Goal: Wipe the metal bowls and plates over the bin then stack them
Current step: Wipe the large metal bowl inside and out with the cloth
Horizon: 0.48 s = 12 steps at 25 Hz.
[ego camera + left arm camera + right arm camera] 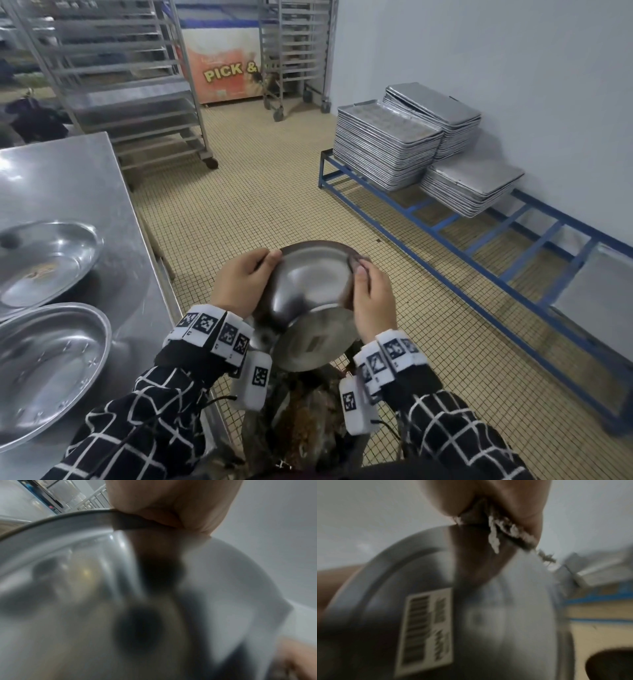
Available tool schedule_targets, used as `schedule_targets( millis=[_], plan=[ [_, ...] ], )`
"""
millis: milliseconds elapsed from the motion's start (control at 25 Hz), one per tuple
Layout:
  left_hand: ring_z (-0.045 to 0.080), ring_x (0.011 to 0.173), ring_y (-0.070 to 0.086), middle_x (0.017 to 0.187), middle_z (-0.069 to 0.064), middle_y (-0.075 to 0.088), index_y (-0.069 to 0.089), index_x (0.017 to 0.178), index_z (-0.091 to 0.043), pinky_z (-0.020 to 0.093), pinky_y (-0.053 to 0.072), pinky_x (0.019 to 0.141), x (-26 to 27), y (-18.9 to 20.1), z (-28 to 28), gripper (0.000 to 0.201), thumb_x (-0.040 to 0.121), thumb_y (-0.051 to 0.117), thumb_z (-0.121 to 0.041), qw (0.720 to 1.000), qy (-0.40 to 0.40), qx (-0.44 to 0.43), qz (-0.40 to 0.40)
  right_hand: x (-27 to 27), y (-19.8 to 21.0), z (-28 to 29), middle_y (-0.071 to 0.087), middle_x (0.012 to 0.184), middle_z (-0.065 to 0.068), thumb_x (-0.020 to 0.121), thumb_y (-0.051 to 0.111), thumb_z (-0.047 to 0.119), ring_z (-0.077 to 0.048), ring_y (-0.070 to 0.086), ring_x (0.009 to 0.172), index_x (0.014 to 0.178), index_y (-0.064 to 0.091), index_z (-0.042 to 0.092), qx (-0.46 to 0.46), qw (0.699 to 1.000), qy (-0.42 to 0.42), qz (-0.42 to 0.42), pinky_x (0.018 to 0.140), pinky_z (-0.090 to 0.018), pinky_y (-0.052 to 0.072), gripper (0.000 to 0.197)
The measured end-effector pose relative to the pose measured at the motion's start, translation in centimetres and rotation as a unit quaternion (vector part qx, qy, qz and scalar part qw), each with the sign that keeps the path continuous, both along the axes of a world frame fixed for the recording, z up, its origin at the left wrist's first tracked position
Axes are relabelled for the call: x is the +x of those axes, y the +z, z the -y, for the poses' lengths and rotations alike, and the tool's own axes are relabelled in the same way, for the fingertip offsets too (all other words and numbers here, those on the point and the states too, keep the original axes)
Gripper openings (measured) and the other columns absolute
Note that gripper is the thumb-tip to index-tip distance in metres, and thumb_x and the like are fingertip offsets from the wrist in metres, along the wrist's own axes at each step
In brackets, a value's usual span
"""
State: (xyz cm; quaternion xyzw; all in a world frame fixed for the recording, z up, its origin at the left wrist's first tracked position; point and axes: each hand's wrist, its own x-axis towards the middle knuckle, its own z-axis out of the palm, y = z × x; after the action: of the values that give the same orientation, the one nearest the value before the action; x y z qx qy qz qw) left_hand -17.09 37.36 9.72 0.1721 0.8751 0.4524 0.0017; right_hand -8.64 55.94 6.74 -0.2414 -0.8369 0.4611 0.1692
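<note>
I hold a metal bowl point(310, 286) tilted on edge above the bin point(308, 431), its base with a barcode sticker point(426, 628) turned toward me. My left hand point(245, 279) grips the left rim, thumb over the edge. In the left wrist view the left hand point(171, 507) wraps the rim of the bowl point(68, 547). My right hand point(371, 301) pinches a dark frayed cloth point(513, 534) with white bits against the right rim of the bowl point(505, 601). The bowl's inside faces away, hidden.
Two wide metal plates point(44, 260) point(44, 370) lie on the steel table point(85, 178) to my left. The bin holds brown food scraps. Stacked baking trays point(387, 147) rest on a blue floor rack point(445, 226) by the right wall. Wheeled tray racks point(137, 85) stand behind.
</note>
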Motion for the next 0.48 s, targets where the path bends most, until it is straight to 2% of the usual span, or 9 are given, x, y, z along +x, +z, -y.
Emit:
schedule_targets(
  millis=[40,120,200,280,320,360,400,480],
  plan=[
    [0.021,0.066,0.059,0.067,0.002,0.064,0.064,0.075,-0.021,0.038,0.048,0.066,-0.2,0.1,0.3,0.034,0.097,0.047,-0.041,1.000,0.005,0.005,0.008,0.0,-0.5,-1.1,0.057,0.121,0.000,0.101,0.037,0.031,-0.012,0.053,0.108,0.126,0.057,0.015,-0.038,0.999,-0.010,0.028,0.075,-0.011,0.036,0.034],
    [0.021,0.069,0.059,0.070,0.002,0.065,0.065,0.078,-0.020,0.035,0.047,0.067,-0.6,0.2,0.6,0.034,0.098,0.046,-0.040,1.000,0.013,0.003,0.022,0.4,-1.2,-2.2,0.064,0.116,0.002,0.100,0.043,0.025,-0.011,0.057,0.107,0.122,0.061,0.016,-0.033,0.998,-0.025,0.047,0.069,-0.007,0.036,0.030],
    [0.021,0.070,0.058,0.072,0.005,0.064,0.064,0.078,-0.017,0.031,0.044,0.064,-0.6,0.3,0.5,0.035,0.099,0.045,-0.038,0.999,0.019,0.002,0.035,0.7,-0.4,-1.9,0.064,0.118,0.003,0.099,0.046,0.022,-0.005,0.056,0.104,0.123,0.061,0.016,-0.007,0.999,-0.040,-0.002,0.069,0.000,0.034,0.029],
    [0.022,0.069,0.056,0.073,0.008,0.062,0.062,0.078,-0.015,0.031,0.042,0.062,-0.6,0.2,0.1,0.035,0.100,0.044,-0.036,0.998,0.024,0.017,0.053,0.9,1.1,-0.3,0.059,0.123,0.001,0.099,0.046,0.020,-0.002,0.052,0.107,0.126,0.058,0.014,0.040,0.996,-0.019,-0.083,0.076,0.002,0.036,0.031],
    [0.022,0.069,0.055,0.073,0.009,0.061,0.062,0.079,-0.015,0.033,0.043,0.064,-0.5,0.1,-0.1,0.035,0.100,0.043,-0.036,0.997,0.027,0.028,0.066,1.0,1.8,1.1,0.055,0.129,0.000,0.099,0.045,0.019,-0.002,0.048,0.112,0.128,0.056,0.014,0.074,0.991,0.021,-0.114,0.085,0.001,0.036,0.032],
    [0.022,0.068,0.055,0.072,0.009,0.061,0.062,0.078,-0.015,0.036,0.044,0.066,-0.5,0.1,-0.3,0.036,0.100,0.043,-0.036,0.996,0.025,0.042,0.076,1.2,2.1,2.7,0.049,0.135,0.000,0.099,0.044,0.020,-0.004,0.043,0.120,0.132,0.053,0.015,0.122,0.982,0.073,-0.128,0.097,-0.004,0.033,0.034],
    [0.022,0.068,0.056,0.071,0.007,0.062,0.062,0.078,-0.014,0.039,0.046,0.068,-0.5,0.2,-0.5,0.036,0.100,0.043,-0.036,0.995,0.021,0.055,0.081,1.4,2.1,4.2,0.043,0.141,-0.001,0.099,0.043,0.023,-0.009,0.036,0.130,0.135,0.050,0.016,0.182,0.968,0.126,-0.118,0.108,-0.014,0.027,0.037],
    [0.023,0.073,0.062,0.075,0.005,0.068,0.065,0.080,-0.014,0.040,0.050,0.072,-0.5,0.4,-0.8,0.036,0.100,0.044,-0.035,0.996,0.007,0.063,0.069,1.3,1.5,6.2,0.037,0.147,0.000,0.098,0.037,0.033,-0.021,0.024,0.141,0.138,0.045,0.022,0.318,0.928,0.181,-0.070,0.117,-0.035,0.013,0.042]
  ],
)
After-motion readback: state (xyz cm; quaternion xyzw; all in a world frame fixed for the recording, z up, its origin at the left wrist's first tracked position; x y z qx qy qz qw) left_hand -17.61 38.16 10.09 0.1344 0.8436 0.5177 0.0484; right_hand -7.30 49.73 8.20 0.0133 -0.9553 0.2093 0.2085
